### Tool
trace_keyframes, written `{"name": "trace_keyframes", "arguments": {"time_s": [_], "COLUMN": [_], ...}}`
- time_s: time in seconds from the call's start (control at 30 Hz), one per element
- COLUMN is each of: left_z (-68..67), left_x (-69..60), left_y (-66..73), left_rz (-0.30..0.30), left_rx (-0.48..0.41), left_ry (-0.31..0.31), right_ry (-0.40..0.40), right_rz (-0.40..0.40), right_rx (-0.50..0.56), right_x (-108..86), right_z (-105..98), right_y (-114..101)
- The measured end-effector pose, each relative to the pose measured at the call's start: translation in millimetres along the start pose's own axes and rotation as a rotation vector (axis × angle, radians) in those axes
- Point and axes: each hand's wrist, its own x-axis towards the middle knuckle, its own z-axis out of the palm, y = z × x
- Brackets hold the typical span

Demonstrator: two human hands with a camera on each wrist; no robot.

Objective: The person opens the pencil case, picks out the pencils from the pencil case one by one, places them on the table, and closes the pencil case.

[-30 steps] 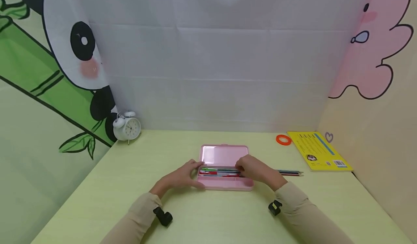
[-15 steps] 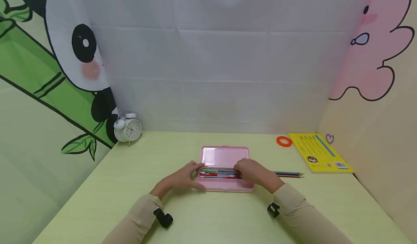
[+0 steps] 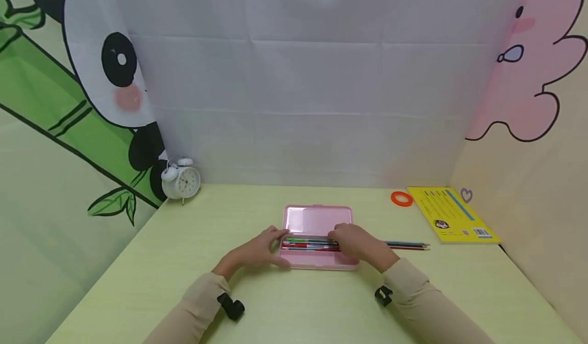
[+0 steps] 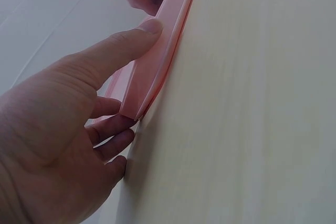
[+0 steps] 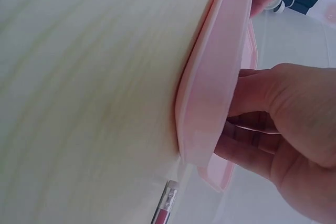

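Note:
A pink pencil case (image 3: 317,260) lies on the table with its lid (image 3: 318,220) raised at the back. Several pens (image 3: 305,244) in green, red and dark colours lie lengthwise inside it. My left hand (image 3: 253,249) grips the case's left end, thumb at the front wall and fingers round the end and back, as the left wrist view shows. With fingers curled down into the right part of the case, my right hand (image 3: 360,243) pinches at the pens. Its fingertips are hidden behind the case wall (image 5: 212,82) in the right wrist view.
Several pencils (image 3: 406,245) lie on the table to the right of the case, partly behind my right hand. Farther back are an orange ring (image 3: 401,198) and a yellow book (image 3: 452,215). A white alarm clock (image 3: 181,180) stands at the far left corner.
My right hand has shifted slightly left along the pens inside the case. The left hand stays at the case's left end.

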Motion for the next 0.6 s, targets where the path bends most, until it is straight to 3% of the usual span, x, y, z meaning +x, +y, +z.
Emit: {"name": "trace_keyframes", "arguments": {"time_s": [0.2, 0.47, 0.6], "left_z": [0.8, 0.8, 0.6], "left_x": [0.6, -1.3, -1.4], "left_y": [0.5, 1.5, 1.6], "left_rz": [-0.004, -0.009, -0.003], "left_rx": [0.005, 0.007, 0.000], "left_ry": [0.002, 0.001, 0.002], "right_ry": [0.013, 0.062, 0.060], "right_rz": [-0.007, -0.100, -0.069], "right_rx": [-0.018, -0.041, -0.053], "right_x": [-1.2, -2.6, -2.4], "right_z": [0.0, 0.2, 0.3], "right_y": [0.4, 0.3, -0.8]}}
